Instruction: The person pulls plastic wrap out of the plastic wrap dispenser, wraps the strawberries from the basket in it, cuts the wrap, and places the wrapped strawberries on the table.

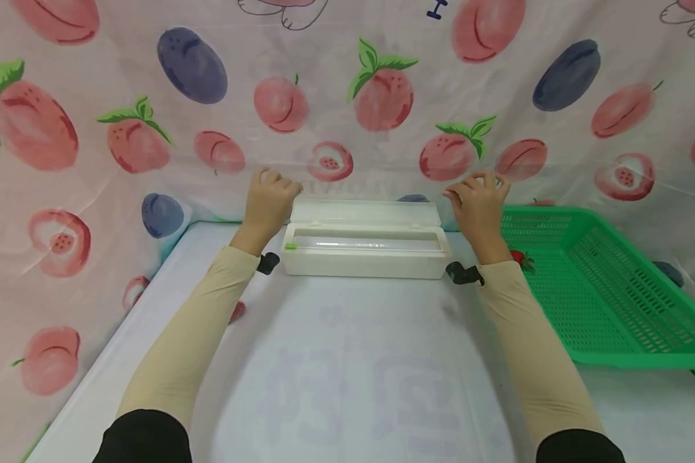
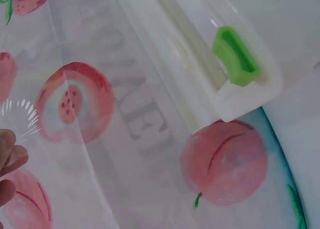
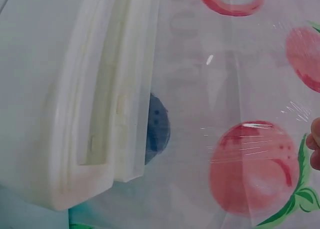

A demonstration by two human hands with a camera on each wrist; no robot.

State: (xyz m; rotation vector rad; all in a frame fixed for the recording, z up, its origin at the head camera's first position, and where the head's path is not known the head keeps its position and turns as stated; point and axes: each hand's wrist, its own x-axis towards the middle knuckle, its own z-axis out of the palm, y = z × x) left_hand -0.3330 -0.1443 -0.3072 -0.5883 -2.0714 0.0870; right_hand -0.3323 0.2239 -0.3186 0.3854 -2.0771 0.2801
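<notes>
A white cling film dispenser [image 1: 365, 265] lies lengthwise at the table's back, its lid [image 1: 365, 211] raised. Through its slot shows a shiny roll [image 1: 370, 244]. A green slider [image 2: 235, 56] sits at the dispenser's left end. Above that end, my left hand [image 1: 271, 202] pinches one corner of the clear cling film [image 2: 22, 120]. Over the other end my right hand [image 1: 479, 209] pinches the opposite corner, where creases fan out from the fingertips [image 3: 315, 141]. Nearly invisible, the film stretches between both hands; glints mark it in the wrist views.
On the right stands a green perforated basket [image 1: 631, 357], with a small red, leafy fruit [image 1: 521, 259] inside, partly behind my sleeve. Another red thing [image 1: 237, 312] peeks out beside the left forearm. A fruit-print cloth [image 1: 324, 51] hangs behind the white table [image 1: 347, 379].
</notes>
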